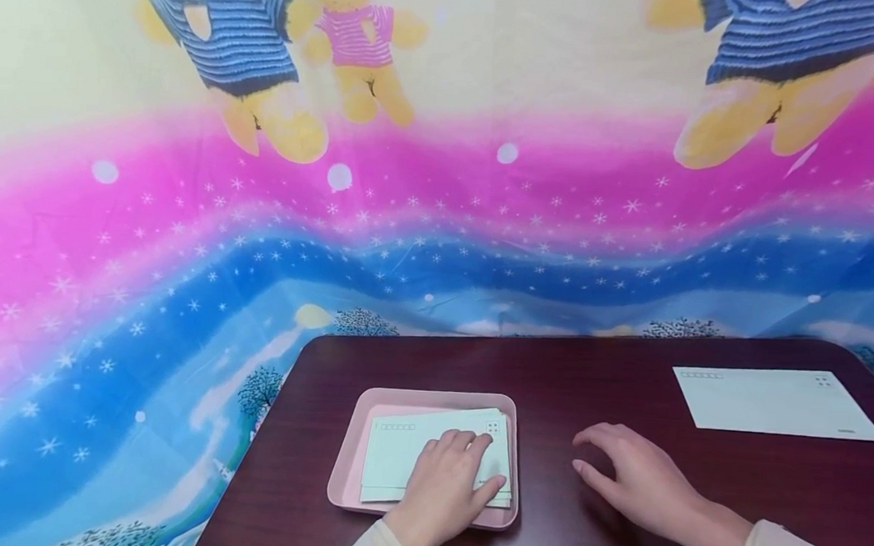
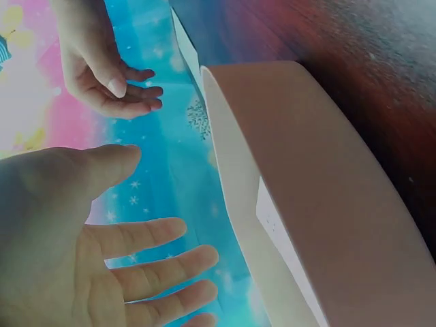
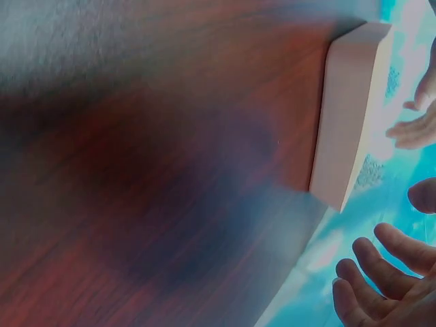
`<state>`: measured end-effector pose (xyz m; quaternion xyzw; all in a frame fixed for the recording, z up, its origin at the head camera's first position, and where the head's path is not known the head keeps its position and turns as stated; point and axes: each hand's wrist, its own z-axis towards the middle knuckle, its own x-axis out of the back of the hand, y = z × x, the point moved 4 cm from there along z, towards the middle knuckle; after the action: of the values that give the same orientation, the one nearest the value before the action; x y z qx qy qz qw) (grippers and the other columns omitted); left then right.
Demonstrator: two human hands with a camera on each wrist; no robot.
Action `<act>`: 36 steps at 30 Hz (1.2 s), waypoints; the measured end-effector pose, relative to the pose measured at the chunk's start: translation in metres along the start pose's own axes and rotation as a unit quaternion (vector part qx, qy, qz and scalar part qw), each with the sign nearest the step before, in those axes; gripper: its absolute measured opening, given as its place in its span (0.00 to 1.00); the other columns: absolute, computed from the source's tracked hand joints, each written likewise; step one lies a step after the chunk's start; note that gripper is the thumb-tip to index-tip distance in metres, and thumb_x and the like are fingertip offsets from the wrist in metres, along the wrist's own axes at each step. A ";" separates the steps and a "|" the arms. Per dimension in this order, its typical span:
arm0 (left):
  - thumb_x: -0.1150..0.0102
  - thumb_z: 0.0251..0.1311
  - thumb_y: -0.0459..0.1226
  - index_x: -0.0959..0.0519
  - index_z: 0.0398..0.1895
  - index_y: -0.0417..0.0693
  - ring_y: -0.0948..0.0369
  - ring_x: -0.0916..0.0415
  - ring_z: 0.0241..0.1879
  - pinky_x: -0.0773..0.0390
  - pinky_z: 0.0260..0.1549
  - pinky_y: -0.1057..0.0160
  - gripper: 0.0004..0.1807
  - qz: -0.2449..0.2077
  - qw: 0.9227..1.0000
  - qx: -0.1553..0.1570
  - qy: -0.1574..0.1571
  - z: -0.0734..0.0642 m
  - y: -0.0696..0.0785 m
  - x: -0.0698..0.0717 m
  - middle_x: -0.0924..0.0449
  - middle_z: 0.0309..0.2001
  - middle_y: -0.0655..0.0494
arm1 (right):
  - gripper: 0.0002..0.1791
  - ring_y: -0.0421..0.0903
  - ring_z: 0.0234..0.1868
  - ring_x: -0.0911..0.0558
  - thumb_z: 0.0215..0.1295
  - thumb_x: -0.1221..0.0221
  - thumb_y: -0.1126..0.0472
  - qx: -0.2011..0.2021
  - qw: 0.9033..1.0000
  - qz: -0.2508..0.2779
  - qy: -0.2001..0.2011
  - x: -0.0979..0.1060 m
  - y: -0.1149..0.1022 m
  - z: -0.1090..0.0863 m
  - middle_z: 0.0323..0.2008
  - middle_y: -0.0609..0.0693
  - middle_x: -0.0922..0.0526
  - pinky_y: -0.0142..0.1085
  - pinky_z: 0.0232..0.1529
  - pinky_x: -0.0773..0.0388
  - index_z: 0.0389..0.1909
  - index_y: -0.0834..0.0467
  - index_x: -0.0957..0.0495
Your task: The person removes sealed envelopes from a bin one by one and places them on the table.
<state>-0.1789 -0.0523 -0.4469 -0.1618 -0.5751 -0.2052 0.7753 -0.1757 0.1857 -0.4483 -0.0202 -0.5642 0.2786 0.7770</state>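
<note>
Several pale envelopes (image 1: pixel 390 462) lie stacked in a shallow pink tray (image 1: pixel 345 466), their edges slightly out of line. Over the right part of the stack is my left hand (image 1: pixel 447 484), fingers extended and overlapping the top envelope in the head view. The left wrist view has this hand (image 2: pixel 102 252) above the tray rim, fingers spread and nothing in its grasp. To the right of the tray, my right hand (image 1: pixel 638 473) hovers over the table, holding nothing. Its fingers bend loosely, with the thumb apart, as the right wrist view also has it (image 3: pixel 388 279).
A single envelope (image 1: pixel 778 402) lies flat at the back right of the dark wooden table (image 1: pixel 574 373). Behind the table hangs a colourful cloth (image 1: pixel 442 190) printed with bears and snowflakes, reaching down past the table's left edge.
</note>
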 end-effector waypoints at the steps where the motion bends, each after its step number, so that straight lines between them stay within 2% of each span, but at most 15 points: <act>1: 0.38 0.62 0.57 0.20 0.58 0.53 0.59 0.21 0.53 0.23 0.45 0.58 0.26 0.001 1.000 0.001 0.000 -0.001 -0.001 0.000 0.16 0.50 0.57 | 0.11 0.41 0.46 0.16 0.59 0.30 0.54 0.001 1.000 0.000 -0.001 -0.001 -0.002 -0.001 0.42 0.37 0.15 0.43 0.45 0.18 0.42 0.47 0.16; 9: 0.37 0.63 0.56 0.20 0.57 0.53 0.58 0.21 0.53 0.22 0.46 0.57 0.25 -0.005 1.000 0.014 -0.004 -0.008 -0.010 -0.001 0.16 0.51 0.57 | 0.12 0.36 0.42 0.18 0.57 0.28 0.55 0.026 1.000 0.006 0.003 -0.006 -0.013 -0.005 0.40 0.33 0.17 0.37 0.41 0.20 0.42 0.45 0.16; 18: 0.37 0.63 0.55 0.20 0.56 0.52 0.56 0.20 0.53 0.21 0.46 0.55 0.25 -0.010 1.000 0.025 -0.008 -0.017 -0.021 -0.001 0.16 0.51 0.55 | 0.12 0.38 0.44 0.18 0.58 0.29 0.54 0.050 0.999 0.007 0.001 -0.011 -0.027 -0.005 0.42 0.36 0.16 0.40 0.45 0.19 0.43 0.47 0.16; 27: 0.37 0.63 0.54 0.20 0.57 0.51 0.56 0.21 0.54 0.21 0.49 0.53 0.25 -0.024 0.998 0.047 -0.017 -0.027 -0.034 -0.004 0.16 0.52 0.54 | 0.12 0.37 0.44 0.18 0.58 0.29 0.54 0.066 0.997 0.026 -0.014 -0.022 -0.040 -0.005 0.41 0.35 0.16 0.39 0.43 0.19 0.43 0.47 0.16; 36: 0.36 0.61 0.54 0.20 0.56 0.50 0.55 0.20 0.53 0.20 0.46 0.53 0.25 -0.019 0.998 0.055 -0.005 -0.035 -0.045 -0.005 0.16 0.51 0.54 | 0.12 0.38 0.45 0.18 0.58 0.30 0.54 0.069 0.997 0.027 -0.015 -0.029 -0.048 -0.003 0.42 0.36 0.16 0.40 0.46 0.19 0.43 0.48 0.16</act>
<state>-0.1736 -0.1073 -0.4606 -0.1086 -0.5923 -0.1871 0.7762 -0.1594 0.1331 -0.4578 0.0229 -0.5544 0.3381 0.7601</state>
